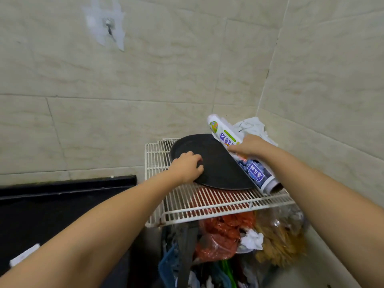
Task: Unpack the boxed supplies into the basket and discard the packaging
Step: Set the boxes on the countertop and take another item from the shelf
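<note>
A white roll of cling film (253,172) with green, orange and blue print lies slanted along the right side of a white wire rack (207,204). My right hand (246,147) grips the roll near its middle. A round black tray (218,163) rests tilted on the rack, its right edge against the roll. My left hand (188,166) holds the tray's left rim, fingers curled over the edge. No cardboard box shows in this view.
A crumpled white cloth (252,126) sits in the tiled corner behind the roll. Under the rack are a red plastic bag (223,233), crumpled white paper (252,239), clear plastic and other clutter. A black counter (52,206) runs along the left. A metal hook (109,26) sticks to the wall.
</note>
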A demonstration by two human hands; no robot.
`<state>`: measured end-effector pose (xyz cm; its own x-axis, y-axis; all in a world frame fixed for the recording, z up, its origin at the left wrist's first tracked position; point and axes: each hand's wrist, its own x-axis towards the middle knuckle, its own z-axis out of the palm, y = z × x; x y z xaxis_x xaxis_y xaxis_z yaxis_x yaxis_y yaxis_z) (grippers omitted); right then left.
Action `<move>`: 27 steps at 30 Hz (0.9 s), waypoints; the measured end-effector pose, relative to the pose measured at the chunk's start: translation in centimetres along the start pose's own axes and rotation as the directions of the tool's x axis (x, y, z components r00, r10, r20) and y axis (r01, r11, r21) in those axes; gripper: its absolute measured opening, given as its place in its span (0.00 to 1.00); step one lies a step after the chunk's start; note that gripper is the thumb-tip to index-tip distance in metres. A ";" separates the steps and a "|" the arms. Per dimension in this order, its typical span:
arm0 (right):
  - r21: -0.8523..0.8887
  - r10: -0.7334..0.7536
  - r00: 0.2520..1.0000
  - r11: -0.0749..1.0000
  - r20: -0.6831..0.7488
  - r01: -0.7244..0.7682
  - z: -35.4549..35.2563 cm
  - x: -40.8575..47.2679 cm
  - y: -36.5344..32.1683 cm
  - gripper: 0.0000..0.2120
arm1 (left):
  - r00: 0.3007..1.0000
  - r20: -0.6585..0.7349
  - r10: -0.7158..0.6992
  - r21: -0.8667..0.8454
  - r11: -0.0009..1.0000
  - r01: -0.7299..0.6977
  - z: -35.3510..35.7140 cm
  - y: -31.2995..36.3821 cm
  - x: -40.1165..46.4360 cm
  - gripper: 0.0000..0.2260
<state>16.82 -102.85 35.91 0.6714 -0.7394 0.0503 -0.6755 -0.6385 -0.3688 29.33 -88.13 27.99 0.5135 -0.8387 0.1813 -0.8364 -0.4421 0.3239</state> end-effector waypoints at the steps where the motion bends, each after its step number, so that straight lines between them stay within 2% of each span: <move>1: 0.026 -0.039 0.999 0.999 -0.004 0.039 -0.2 -0.6 -2.2 0.24 | 0.999 -0.052 -0.006 -0.021 1.000 0.005 -1.1 -1.4 -1.1 0.15; 5: 0.105 -0.227 0.974 0.969 0.004 0.225 0.5 -3.5 -12.1 0.20 | 0.983 -0.161 -0.088 -0.101 0.992 0.073 -5.4 -8.7 -6.3 0.13; 9: 0.251 -0.384 0.922 0.898 0.040 0.363 3.5 -7.1 -21.2 0.14 | 0.948 -0.134 -0.290 -0.134 0.953 0.273 -7.8 -16.4 -13.3 0.14; 13: 0.493 -0.456 0.881 0.799 0.125 0.344 8.9 -10.4 -26.9 0.12 | 0.886 -0.096 -0.453 -0.146 0.887 0.437 -7.7 -22.2 -19.8 0.12; 15: 0.562 -0.468 0.863 0.773 0.191 0.295 12.6 -11.5 -28.3 0.13 | 0.827 -0.064 -0.559 -0.161 0.823 0.544 -6.4 -24.7 -22.3 0.12; 17: 0.589 -0.471 0.850 0.766 0.238 0.259 16.6 -12.2 -28.9 0.15 | 0.719 -0.004 -0.695 -0.190 0.707 0.682 -4.0 -26.9 -24.3 0.15; 20: 0.551 -0.418 0.850 0.812 0.321 0.192 22.7 -12.4 -28.2 0.21 | 0.440 0.107 -0.892 -0.258 0.403 0.878 0.6 -28.8 -26.2 0.23; 22: 0.493 -0.377 0.849 0.854 0.372 0.163 26.1 -12.1 -27.1 0.24 | 0.255 0.140 -0.957 -0.328 0.198 0.924 3.6 -29.3 -26.6 0.31; 23: 0.468 -0.367 0.843 0.869 0.393 0.160 27.5 -11.8 -26.4 0.24 | 0.190 0.152 -0.970 -0.362 0.124 0.924 5.0 -29.3 -26.5 0.36; 25: 0.433 -0.351 0.830 0.889 0.432 0.151 29.6 -11.2 -25.0 0.21 | 0.105 0.146 -0.984 -0.407 0.037 0.913 7.5 -28.7 -26.3 0.43; 27: 0.425 -0.344 0.813 0.895 0.470 0.133 31.4 -10.5 -23.8 0.21 | 0.055 0.110 -0.992 -0.418 0.004 0.909 9.6 -27.7 -26.1 0.44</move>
<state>35.39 -73.23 15.04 0.9214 -0.2808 -0.2687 -0.3859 -0.5794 -0.7179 37.29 -57.07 5.43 0.8372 0.3576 -0.4137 0.5432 -0.6310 0.5539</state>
